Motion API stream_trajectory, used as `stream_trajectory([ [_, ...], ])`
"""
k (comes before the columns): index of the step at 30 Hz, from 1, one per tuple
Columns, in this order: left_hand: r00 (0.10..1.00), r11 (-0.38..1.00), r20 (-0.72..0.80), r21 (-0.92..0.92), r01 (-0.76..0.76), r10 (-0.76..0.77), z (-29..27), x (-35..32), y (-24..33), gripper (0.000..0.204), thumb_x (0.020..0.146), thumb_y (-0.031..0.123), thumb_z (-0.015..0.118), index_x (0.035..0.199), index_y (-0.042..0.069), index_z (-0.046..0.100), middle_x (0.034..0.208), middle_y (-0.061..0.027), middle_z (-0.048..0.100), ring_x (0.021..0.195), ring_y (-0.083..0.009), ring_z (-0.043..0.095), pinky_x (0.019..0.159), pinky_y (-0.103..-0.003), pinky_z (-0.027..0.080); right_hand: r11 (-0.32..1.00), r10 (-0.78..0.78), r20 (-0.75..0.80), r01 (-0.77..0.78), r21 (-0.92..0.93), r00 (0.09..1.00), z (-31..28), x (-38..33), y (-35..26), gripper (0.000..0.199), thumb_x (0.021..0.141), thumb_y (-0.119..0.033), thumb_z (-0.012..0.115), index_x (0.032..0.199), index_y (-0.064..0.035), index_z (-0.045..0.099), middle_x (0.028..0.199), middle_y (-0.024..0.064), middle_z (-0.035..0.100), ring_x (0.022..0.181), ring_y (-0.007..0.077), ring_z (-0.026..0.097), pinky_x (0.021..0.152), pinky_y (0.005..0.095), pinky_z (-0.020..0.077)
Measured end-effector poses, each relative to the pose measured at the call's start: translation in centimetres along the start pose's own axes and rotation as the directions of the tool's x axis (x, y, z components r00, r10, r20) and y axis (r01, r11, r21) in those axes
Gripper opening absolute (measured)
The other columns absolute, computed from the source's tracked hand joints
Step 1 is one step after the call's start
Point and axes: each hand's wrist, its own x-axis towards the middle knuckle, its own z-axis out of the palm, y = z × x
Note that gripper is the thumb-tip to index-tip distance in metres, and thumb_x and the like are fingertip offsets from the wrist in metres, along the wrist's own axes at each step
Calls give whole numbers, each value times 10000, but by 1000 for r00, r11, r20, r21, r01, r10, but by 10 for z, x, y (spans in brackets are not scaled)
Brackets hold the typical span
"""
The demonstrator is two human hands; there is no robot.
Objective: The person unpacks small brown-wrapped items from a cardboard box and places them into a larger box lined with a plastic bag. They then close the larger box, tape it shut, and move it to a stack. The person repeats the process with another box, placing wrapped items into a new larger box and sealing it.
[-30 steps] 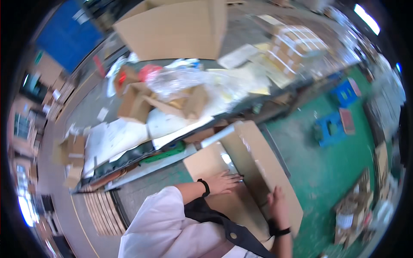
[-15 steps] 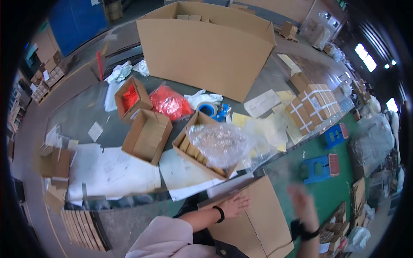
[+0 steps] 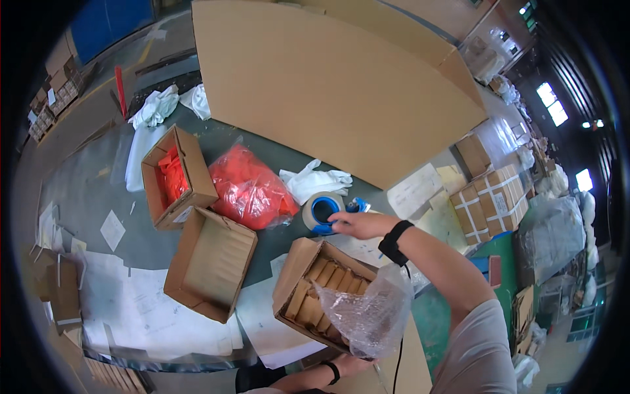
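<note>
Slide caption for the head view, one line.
Right hand at a tape roll, left hand low in view near an open box and clear plastic.

The right arm (image 3: 446,272) wears a pale short sleeve (image 3: 479,351), broad black wristband (image 3: 394,242) and thin black cable (image 3: 400,351); the left wrist (image 3: 325,377), a narrow black strap (image 3: 334,372).

Right forearm (image 3: 443,269) slants up-left from bent elbow; right hand (image 3: 357,225) reaches out, palm side not visible, fingers point left, slightly curled, grip unclear. Left forearm (image 3: 302,379) lies low at bottom edge, points right; left hand (image 3: 351,364) is partly hidden, finger pose unclear.
</note>
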Motion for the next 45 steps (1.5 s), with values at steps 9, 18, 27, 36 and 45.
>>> stream_trajectory([
  [9,973,274,231,935,-227,16,-3,2,14,444,998,211,284,1410,78,385,1493,-88,344,1365,-247,351,1139,-407,273,877,385,-574,-480,-16,723,-8,-27,-8,573,706,-175,709,1176,-23,418,916,290,624,880,435,620,789,473,504],
  [18,943,624,-128,-775,98,-308,5,-25,-99,395,923,146,398,1307,84,468,1371,-90,482,1280,-233,451,1111,-396,315,830,246,-886,-558,-17,392,-123,-284,-145,455,736,-79,605,1158,-17,444,901,145,581,846,257,594,712,372,472],
  [27,968,425,249,-879,218,20,-41,-34,-146,636,907,362,499,1437,54,331,1549,-125,218,1432,-261,199,1168,-437,137,590,803,-338,-575,567,491,151,-518,-235,767,546,-22,729,1266,6,469,1100,161,606,1026,257,601,878,356,478],
  [36,946,456,324,-844,282,16,-64,-27,-149,700,873,413,576,1429,53,349,1544,-150,217,1432,-257,206,1154,-450,171,588,803,-346,-545,598,486,407,-538,-171,669,607,-32,709,1233,-55,475,1057,202,604,1003,400,577,876,442,482],
  [45,592,-685,388,164,710,707,-161,46,-110,395,986,388,463,1206,80,575,1076,-81,629,968,-192,595,824,-375,478,659,746,-450,-452,601,490,433,-571,-171,679,618,-26,727,1244,-64,465,1139,179,565,1084,376,532,937,434,454],
])
